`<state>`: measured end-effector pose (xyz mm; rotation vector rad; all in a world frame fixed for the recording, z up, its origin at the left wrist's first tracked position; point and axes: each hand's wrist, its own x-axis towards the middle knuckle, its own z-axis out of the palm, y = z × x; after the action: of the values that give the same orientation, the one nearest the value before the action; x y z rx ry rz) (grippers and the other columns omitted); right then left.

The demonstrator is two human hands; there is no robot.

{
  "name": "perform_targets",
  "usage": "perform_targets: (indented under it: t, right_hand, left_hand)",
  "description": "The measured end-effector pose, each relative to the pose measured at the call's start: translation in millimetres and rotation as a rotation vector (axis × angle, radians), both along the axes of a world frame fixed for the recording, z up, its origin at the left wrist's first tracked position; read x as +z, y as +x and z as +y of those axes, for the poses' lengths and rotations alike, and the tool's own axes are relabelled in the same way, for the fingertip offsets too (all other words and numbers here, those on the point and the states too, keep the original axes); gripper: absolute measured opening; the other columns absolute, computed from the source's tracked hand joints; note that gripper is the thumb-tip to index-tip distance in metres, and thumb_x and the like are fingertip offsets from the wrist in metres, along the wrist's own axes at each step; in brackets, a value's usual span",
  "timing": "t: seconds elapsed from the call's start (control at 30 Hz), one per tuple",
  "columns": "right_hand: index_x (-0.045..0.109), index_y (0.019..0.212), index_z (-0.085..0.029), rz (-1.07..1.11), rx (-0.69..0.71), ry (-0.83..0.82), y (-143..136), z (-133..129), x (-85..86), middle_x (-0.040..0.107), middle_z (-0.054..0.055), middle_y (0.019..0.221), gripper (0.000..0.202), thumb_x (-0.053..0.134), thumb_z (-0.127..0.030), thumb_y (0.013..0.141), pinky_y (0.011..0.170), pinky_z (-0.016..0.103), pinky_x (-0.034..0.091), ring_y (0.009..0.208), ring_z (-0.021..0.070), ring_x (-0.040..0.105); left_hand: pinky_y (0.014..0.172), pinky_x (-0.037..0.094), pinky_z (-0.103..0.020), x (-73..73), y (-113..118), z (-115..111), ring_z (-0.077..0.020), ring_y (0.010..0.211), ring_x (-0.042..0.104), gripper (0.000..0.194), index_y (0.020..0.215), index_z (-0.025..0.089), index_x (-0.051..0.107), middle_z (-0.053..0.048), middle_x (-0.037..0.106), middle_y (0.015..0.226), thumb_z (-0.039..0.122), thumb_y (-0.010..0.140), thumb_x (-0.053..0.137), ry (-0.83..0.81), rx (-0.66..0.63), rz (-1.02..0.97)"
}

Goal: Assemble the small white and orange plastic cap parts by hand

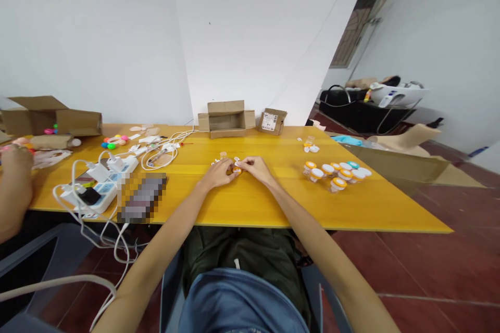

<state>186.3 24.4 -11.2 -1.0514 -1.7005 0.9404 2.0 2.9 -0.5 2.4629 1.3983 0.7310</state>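
My left hand (217, 173) rests on the yellow table, its fingers curled against a small orange and white lid (236, 170). From the other side, my right hand (255, 167) pinches a small white piece (237, 164) just above that lid. Whether the piece touches the lid is too small to tell. Behind my left hand stands a small clear cup (223, 155), with several tiny white pieces (214, 162) beside it. Off to the right is a group of small clear jars (338, 183) with white-topped lids, mostly orange-rimmed and one teal.
A white power strip (111, 184) with plugs and a pixelated phone (142, 197) lie left, among cables (167, 151). Open cardboard boxes (227, 120) stand along the wall. More lids and cups (311, 148) lie back right. Another person's hand (15, 161) is at far left.
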Motion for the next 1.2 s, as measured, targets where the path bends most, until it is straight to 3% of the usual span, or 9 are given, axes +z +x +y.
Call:
perform_targets:
  t: [1.2]
  right_hand:
    - [0.066,0.056,-0.02,-0.004,0.011,-0.012,0.3,0.5,1.1,0.064,0.0,0.058,0.039,0.074,-0.057,0.064,0.06,0.027,0.044,0.06,0.0147,0.056]
  left_hand:
    - [0.082,0.05,-0.034,2.2,-1.2,1.2,-0.0214,0.088,0.063,0.016,0.091,0.023,0.062,-0.003,0.066,0.089,0.039,0.087,0.059,-0.005,-0.028,0.029]
